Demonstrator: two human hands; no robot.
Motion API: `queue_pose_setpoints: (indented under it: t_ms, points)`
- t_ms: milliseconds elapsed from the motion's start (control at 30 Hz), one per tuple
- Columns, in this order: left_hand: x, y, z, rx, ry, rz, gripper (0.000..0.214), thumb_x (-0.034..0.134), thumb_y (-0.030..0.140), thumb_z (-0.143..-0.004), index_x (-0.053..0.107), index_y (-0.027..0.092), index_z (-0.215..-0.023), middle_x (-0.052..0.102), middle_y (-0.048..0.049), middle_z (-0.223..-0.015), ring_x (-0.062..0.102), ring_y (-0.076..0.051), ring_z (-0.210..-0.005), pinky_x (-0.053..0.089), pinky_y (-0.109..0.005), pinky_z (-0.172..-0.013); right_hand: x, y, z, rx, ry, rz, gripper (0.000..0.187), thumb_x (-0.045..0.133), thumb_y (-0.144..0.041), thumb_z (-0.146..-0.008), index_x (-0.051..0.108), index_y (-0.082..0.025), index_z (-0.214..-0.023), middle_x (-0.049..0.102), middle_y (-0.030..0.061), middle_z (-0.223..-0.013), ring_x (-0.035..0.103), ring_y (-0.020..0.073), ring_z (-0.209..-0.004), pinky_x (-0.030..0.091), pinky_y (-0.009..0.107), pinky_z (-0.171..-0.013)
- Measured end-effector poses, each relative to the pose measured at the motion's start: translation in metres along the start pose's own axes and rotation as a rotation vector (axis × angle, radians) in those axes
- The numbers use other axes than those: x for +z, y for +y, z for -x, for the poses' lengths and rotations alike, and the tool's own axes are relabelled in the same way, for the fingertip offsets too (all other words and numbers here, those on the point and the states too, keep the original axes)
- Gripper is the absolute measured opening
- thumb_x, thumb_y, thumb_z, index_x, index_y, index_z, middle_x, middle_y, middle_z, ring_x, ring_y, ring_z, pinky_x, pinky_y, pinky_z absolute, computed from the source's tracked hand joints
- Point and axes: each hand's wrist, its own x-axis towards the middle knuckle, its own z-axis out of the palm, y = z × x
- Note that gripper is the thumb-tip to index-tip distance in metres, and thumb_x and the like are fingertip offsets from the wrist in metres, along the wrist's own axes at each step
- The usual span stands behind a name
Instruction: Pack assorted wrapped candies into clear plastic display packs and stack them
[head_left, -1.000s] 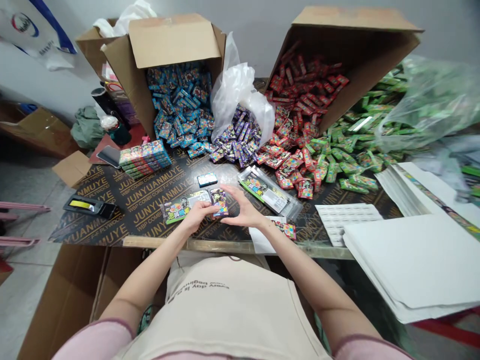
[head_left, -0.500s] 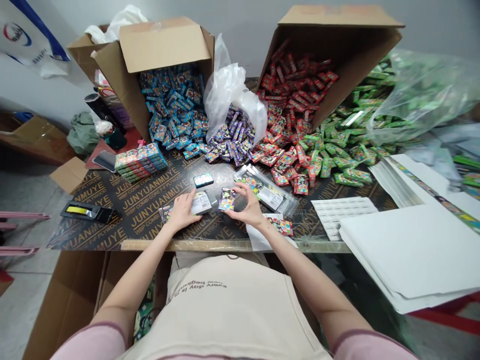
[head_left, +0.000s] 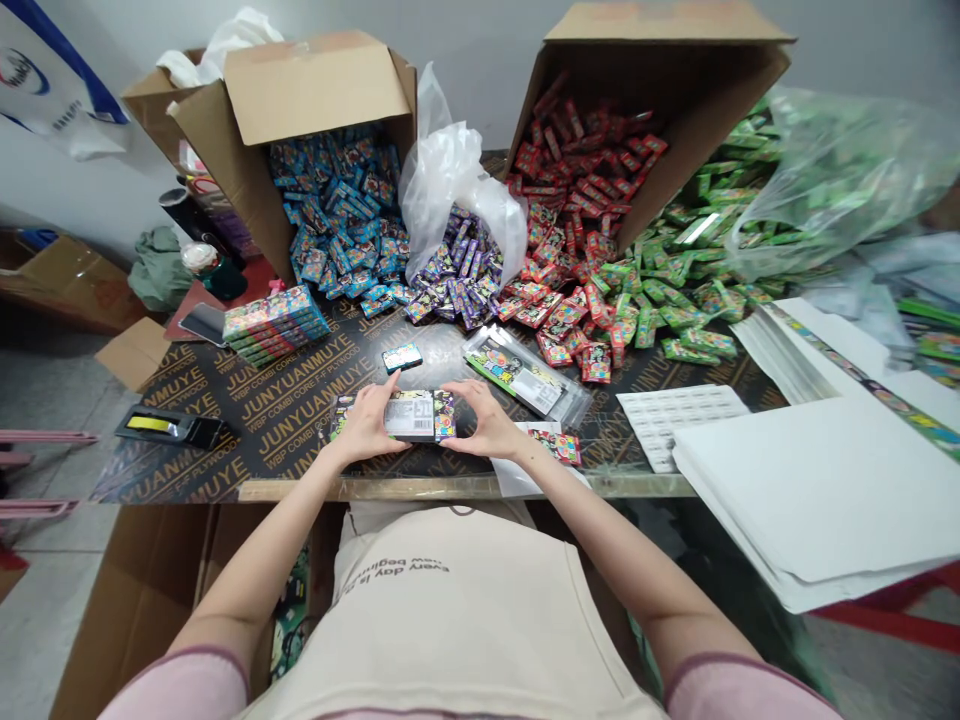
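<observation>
gripped by the right hand [head_left: 484, 422], the purple packet [head_left: 445, 416] has been brought against the pack [head_left: 409, 414] clasped by the left hand [head_left: 365, 425], seemingly aligned.

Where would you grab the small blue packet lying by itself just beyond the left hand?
Probably by its two short ends, reaching down from above. The blue packet lies flat on the table, longer from side to side, and both ends look free. The near edge seems less handy: a fingertip of the left hand is close by.
</observation>
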Motion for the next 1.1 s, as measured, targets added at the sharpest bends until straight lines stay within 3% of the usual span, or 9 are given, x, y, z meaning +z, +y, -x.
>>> queue_pose_setpoints:
  t_ms: [133, 367, 533, 667, 767, 867, 933, 1000, 1100]
  points:
    - [0.001, -0.003, -0.002, -0.026, 0.034, -0.012, 0.115, 0.08, 0.038, -0.059, 0.014, 0.021, -0.151, 0.056, -0.0116, -0.125, 0.052, -0.031, -0.114, 0.036, -0.047, -0.102, 0.006, -0.003, 0.002, 0.108, 0.051, 0.052, 0.086, 0.066, -0.055, -0.078, 0.027, -0.022, -0.148, 0.049, 0.0154, -0.142, 0.045, 0.0309, -0.131, 0.024, 0.056, -0.111]
    - [0.014, -0.004, -0.008, -0.036, 0.063, -0.071, 0.115, 0.08, 0.041, -0.06, 0.013, 0.021, -0.151, 0.058, -0.0125, -0.122, 0.054, -0.031, -0.112, 0.039, -0.046, -0.097, 0.021, -0.011, 0.003, 0.16, 0.004, 0.1, 0.054, 0.037, -0.041, -0.097, 0.027, -0.027, -0.148, 0.049, 0.0109, -0.144, 0.047, 0.0241, -0.131, 0.017, 0.054, -0.114]
    - [0.025, -0.019, -0.003, -0.074, -0.003, -0.172, 0.105, 0.078, 0.042, -0.062, 0.022, 0.019, -0.149, 0.057, -0.0149, -0.124, 0.052, -0.034, -0.113, 0.038, -0.048, -0.097, -0.05, 0.067, -0.008, 0.564, 0.39, 0.487, 0.063, 0.055, -0.048, -0.086, 0.04, -0.022, -0.142, 0.039, 0.0175, -0.149, 0.024, 0.0349, -0.142, 0.014, 0.061, -0.11]
    - [0.032, -0.033, 0.004, -0.052, -0.064, -0.212, 0.087, 0.073, 0.049, -0.069, 0.037, 0.021, -0.142, 0.054, -0.0156, -0.131, 0.049, -0.033, -0.119, 0.031, -0.052, -0.105, -0.118, 0.128, -0.005, 0.798, 0.356, 0.79, 0.082, 0.071, -0.041, -0.075, 0.034, -0.013, -0.143, 0.006, 0.0254, -0.158, -0.002, 0.0429, -0.145, 0.007, 0.069, -0.105]
    - [0.033, -0.031, 0.006, -0.06, -0.041, -0.211, 0.08, 0.073, 0.048, -0.071, 0.042, 0.021, -0.139, 0.051, -0.0169, -0.137, 0.044, -0.035, -0.126, 0.021, -0.059, -0.11, -0.14, 0.14, -0.002, 0.754, 0.277, 0.799, 0.053, 0.067, -0.031, -0.077, 0.052, -0.012, -0.124, 0.015, 0.0237, -0.156, 0.001, 0.0397, -0.145, 0.006, 0.067, -0.107]
    - [0.028, -0.014, 0.002, -0.104, 0.087, -0.087, 0.075, 0.076, 0.048, -0.069, 0.049, 0.023, -0.134, 0.048, -0.0166, -0.141, 0.039, -0.035, -0.133, 0.017, -0.061, -0.112, -0.128, 0.121, -0.008, 0.656, 0.392, 0.576, 0.023, 0.058, -0.031, -0.083, 0.061, -0.015, -0.099, 0.05, 0.0203, -0.136, 0.03, 0.0362, -0.137, 0.019, 0.062, -0.107]
    - [0.026, 0.005, -0.006, -0.157, 0.195, 0.138, 0.069, 0.076, 0.047, -0.069, 0.054, 0.023, -0.13, 0.051, -0.014, -0.139, 0.043, -0.032, -0.131, 0.024, -0.056, -0.111, -0.101, 0.095, -0.016, 0.628, 0.541, 0.244, 0.024, 0.059, -0.041, -0.083, 0.06, -0.018, -0.089, 0.065, 0.0139, -0.105, 0.052, 0.0327, -0.117, 0.038, 0.053, -0.098]
    - [0.026, 0.028, -0.018, -0.236, 0.276, 0.474, 0.06, 0.074, 0.046, -0.072, 0.058, 0.022, -0.125, 0.059, -0.012, -0.13, 0.052, -0.028, -0.122, 0.034, -0.048, -0.107, -0.063, 0.06, -0.023, 0.601, 0.613, -0.192, 0.031, 0.064, -0.05, -0.077, 0.056, -0.02, -0.082, 0.064, 0.0052, -0.082, 0.062, 0.0262, -0.096, 0.051, 0.04, -0.081]
    - [0.031, 0.057, -0.037, -0.396, 0.247, 1.056, 0.05, 0.075, 0.047, -0.068, 0.067, 0.017, -0.108, 0.07, -0.0093, -0.106, 0.064, -0.023, -0.098, 0.047, -0.04, -0.094, -0.009, 0.006, -0.024, 0.587, 0.475, -0.682, 0.039, 0.074, -0.052, -0.068, 0.056, -0.022, -0.086, 0.067, 0.0006, -0.081, 0.065, 0.0189, -0.077, 0.053, 0.031, -0.068]
